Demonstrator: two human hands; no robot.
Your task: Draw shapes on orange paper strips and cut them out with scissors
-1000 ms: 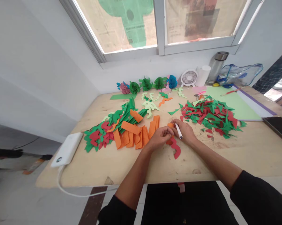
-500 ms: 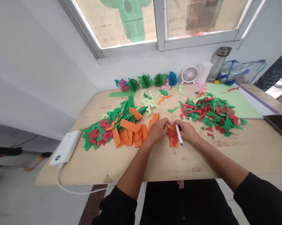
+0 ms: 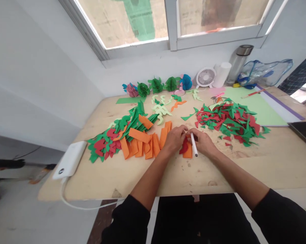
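Note:
My left hand (image 3: 175,139) is closed at the fingertips on a curved red paper cutout (image 3: 184,147), which lies over an orange paper strip (image 3: 188,154) on the table. Close beside it, my right hand (image 3: 203,140) has a white pen (image 3: 194,145) between its fingers, the dark tip pointing down toward me. The right fingertips also reach the top of the orange strip; their exact contact is hidden. Just left of my left hand spread more orange strips (image 3: 140,149), partly over folded green paper (image 3: 136,120).
Red and green scraps (image 3: 226,122) are heaped on the right, and cut red and green shapes (image 3: 104,145) on the left. A power bank (image 3: 70,160), phone (image 3: 304,135), small fan (image 3: 206,78), bottle (image 3: 239,66) and paper figures (image 3: 156,85) stand or lie around the table.
The red cutout has turned and shifted slightly left over the orange strip, with my left fingers moving in closer to my right. The pen remains in my right hand.

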